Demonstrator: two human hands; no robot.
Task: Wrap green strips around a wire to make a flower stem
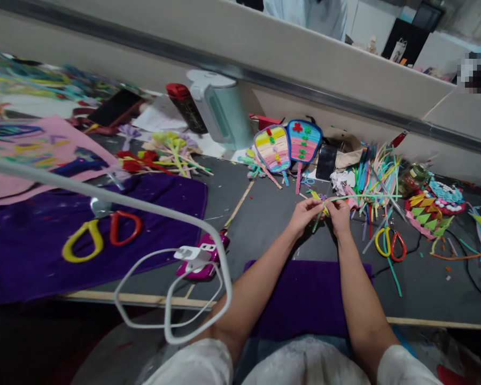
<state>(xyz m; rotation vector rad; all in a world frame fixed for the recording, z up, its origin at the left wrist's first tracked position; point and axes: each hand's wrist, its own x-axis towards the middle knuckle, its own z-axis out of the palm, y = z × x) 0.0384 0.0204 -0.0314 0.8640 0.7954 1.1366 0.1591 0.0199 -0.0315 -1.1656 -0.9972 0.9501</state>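
While our forearms stretch forward over a purple cloth (304,299), both our hands meet above the grey bench (264,214). Our left hand (304,214) and right hand (340,215) are almost touching, fingers pinched on a small bundle of pipe cleaners (324,203) held between them; one pale green strand runs from it to the right. Just right of the hands lies a loose heap of coloured stems (374,182), with yellow-and-red scissors (390,243) on the bench near it. Behind the hands two woven fans (288,144) lean side by side near the wall. Far left, a second pair of scissors (102,235) rests on a larger purple cloth (152,224), and a white cable (172,267) loops across the near foreground, plugged into a pink phone (204,256).
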